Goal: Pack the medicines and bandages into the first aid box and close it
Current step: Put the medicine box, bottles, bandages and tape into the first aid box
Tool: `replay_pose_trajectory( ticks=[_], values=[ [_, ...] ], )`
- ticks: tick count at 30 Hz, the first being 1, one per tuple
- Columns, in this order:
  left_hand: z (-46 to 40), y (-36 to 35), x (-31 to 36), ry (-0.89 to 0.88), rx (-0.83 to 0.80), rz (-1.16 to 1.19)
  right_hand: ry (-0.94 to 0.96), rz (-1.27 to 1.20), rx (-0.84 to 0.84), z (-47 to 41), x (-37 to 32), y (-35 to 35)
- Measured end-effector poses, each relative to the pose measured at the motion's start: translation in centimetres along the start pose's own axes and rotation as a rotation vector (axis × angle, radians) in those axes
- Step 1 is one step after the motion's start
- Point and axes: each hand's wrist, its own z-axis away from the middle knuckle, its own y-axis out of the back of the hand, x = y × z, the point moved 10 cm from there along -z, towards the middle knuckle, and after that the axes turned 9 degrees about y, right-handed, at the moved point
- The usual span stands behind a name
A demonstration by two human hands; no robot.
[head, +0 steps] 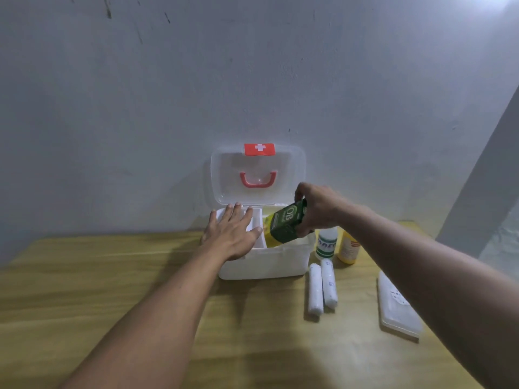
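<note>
Left hand (233, 231) spread flat, fingers open, pressed on the near-left rim of the white plastic first aid box (264, 265), gripping nothing, only steadying. Right hand (317, 209) closed around the top of a green and yellow cardboard medicine carton (285, 227), tilted, lower end already inside the right compartment. Step in hand, by the look of it: lowering that carton into the box. Behind both hands, clear hinged lid (258, 175) with red handle and red cross latch, standing open against the wall. Just right of the right hand, on the wooden tabletop (98, 276): white bottle with green label (325, 244) and yellow bottle (349, 248), upright, side by side. Nearer, under the right forearm: two white rolled bandages (323, 290) lying touching, and further right a flat translucent plastic case (398, 307). Next, probably: release once the carton rests level, then reach for the bottles; packing barely begun, lid not yet shut.
</note>
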Motion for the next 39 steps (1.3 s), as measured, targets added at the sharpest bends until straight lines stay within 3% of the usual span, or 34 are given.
replay_pose_trajectory(
  ticks=[7, 16, 25, 32, 39],
  values=[
    [0.0, 0.0, -0.2, 0.006, -0.012, -0.019, 0.135, 0.273, -0.007, -1.2, -1.5, -2.8],
    [0.2, 0.2, -0.1, 0.007, -0.014, -0.045, 0.147, 0.478, -0.022, -2.4, -1.8, -3.8],
    [0.4, 0.2, -0.1, 0.009, -0.021, -0.038, 0.166, 0.361, -0.079, -2.9, -2.6, -5.5],
    [0.5, 0.2, 0.0, 0.013, -0.030, -0.048, -0.060, 0.127, -0.102, -3.0, -0.6, -5.2],
    [0.5, 0.1, -0.1, 0.013, -0.026, -0.060, -0.156, -0.124, -0.090, -3.8, 0.1, -6.5]
  ],
)
